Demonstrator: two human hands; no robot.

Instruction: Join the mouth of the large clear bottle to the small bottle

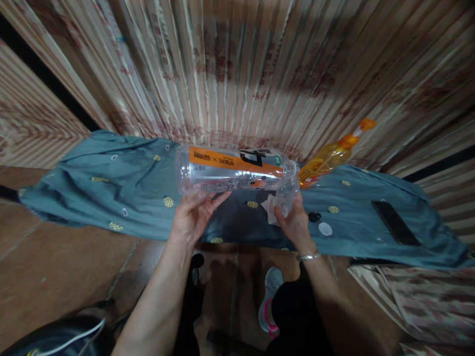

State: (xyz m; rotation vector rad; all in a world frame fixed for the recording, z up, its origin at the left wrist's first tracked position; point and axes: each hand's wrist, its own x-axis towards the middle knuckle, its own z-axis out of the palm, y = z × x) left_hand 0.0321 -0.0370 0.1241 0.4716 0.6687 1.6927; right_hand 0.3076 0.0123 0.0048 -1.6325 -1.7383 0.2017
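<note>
Here, teal cloth (233,217), curtain (237,74), floor (111,267), labelled bottle (232,170).

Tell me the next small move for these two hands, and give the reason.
Probably raise the base of the large bottle slightly with the left hand, keeping the small clear container steady in the right hand. The large bottle is nearly level, with its neck end right by the container. Whether it holds any liquid, I can't tell.
</note>
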